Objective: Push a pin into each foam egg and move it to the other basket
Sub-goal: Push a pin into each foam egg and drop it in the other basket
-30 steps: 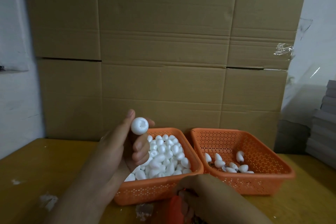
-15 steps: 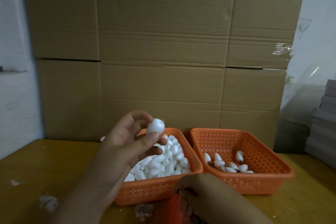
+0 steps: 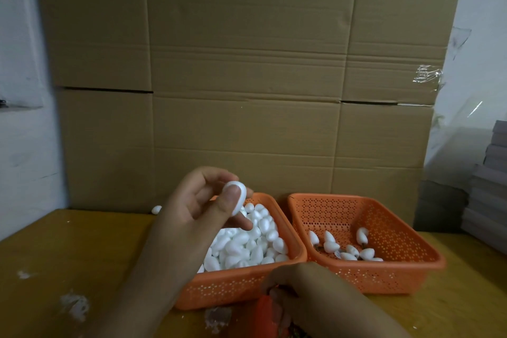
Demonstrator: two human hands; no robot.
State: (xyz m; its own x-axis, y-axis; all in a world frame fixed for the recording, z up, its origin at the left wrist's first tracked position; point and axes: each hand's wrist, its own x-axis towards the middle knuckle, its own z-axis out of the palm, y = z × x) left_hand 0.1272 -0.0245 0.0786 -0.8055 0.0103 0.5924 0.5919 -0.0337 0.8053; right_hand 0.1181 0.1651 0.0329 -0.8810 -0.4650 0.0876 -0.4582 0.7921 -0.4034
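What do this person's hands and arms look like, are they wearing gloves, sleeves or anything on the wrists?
Both hands are bare: no gloves show on the left hand or the right hand. The forearms that show are bare too, with no sleeve, watch or bracelet in view. No ring shows on the left hand's fingers; the right hand's fingers are mostly hidden, so I cannot tell there.

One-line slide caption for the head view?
Left hand pinches a white foam egg above the full orange plastic basket; right hand reaches low.
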